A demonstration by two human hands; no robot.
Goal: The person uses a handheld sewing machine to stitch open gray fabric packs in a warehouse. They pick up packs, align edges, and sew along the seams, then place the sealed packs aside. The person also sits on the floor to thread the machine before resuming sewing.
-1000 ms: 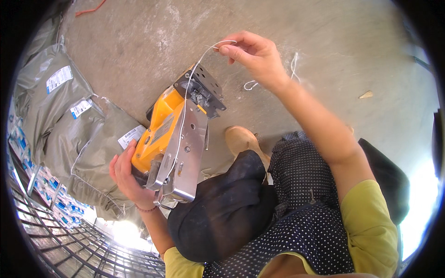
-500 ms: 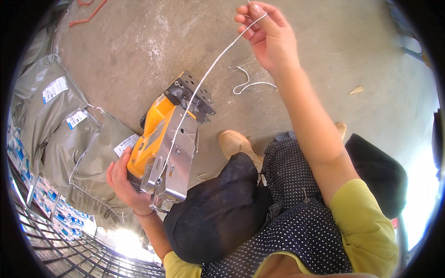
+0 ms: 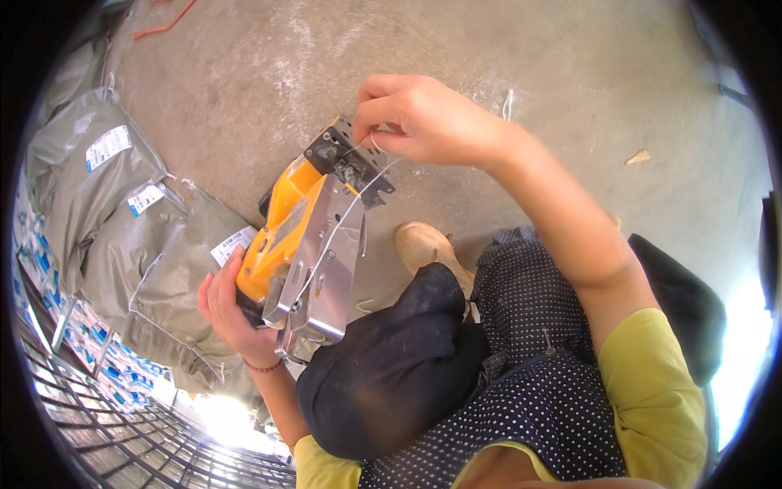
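Observation:
A yellow and black portable bag sewing machine (image 3: pixel 281 216) with a bright steel side plate (image 3: pixel 330 285) is tilted beside my bent knee. My left hand (image 3: pixel 232 314) is wrapped round its rear end from the left and below. White thread (image 3: pixel 375 178) runs from the steel plate's lower end up along the plate to my right hand (image 3: pixel 432 122). Close to the black sewing head (image 3: pixel 338 163), my right hand has its fingers curled in a pinch on the thread. My palm turns down, so the fingertips are partly hidden.
Grey-brown bags (image 3: pixel 155 269) with white labels lie along the left. A black wire rack (image 3: pixel 122 440) stands at lower left, with blue-and-white packs behind it. An orange-red cord (image 3: pixel 167 31) and a small tan scrap (image 3: pixel 638 156) lie on the concrete floor (image 3: pixel 554 65).
My right hand has come down and left from the upper middle to the sewing head, bringing the thread, which now hangs less stretched. My left hand keeps its hold.

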